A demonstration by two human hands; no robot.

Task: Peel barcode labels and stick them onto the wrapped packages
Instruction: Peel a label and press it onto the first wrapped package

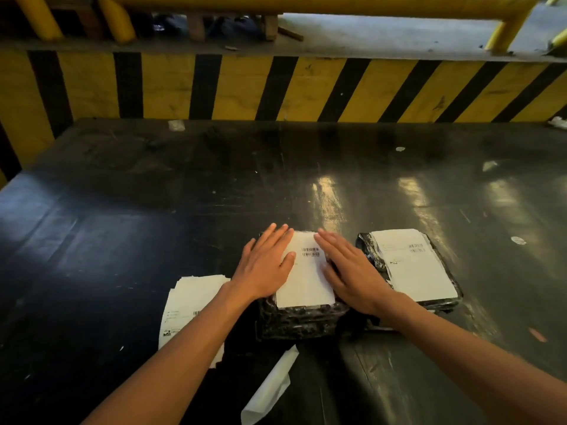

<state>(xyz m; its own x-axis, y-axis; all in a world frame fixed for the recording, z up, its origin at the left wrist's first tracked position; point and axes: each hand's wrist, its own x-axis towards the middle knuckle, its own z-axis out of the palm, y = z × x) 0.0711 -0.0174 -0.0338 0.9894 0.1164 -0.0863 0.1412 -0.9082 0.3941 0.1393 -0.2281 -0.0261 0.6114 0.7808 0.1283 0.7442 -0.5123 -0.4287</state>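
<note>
Both hands flatten a label on a package

Left hand point(264, 268) and right hand point(352, 271), fingers straight, press the label point(306, 277) onto the package point(300, 320) on the counter point(153, 194); label stack point(190, 299) lies left.

Your left hand point(264, 265) and right hand point(352, 271) lie flat on the label point(303, 271) that sits on the near package point(302, 320), left hand on its left edge, right hand on its right. Just to the right of that package lies a second package point(441, 302) with its own label point(414, 265) on top. Left of the near package, partly under your left forearm, a stack of label sheets point(187, 305) rests on the worktop point(184, 194). In front of the near package, nearer you, lies a peeled backing strip point(270, 391). Behind the worktop stands a striped barrier point(276, 87).
</note>
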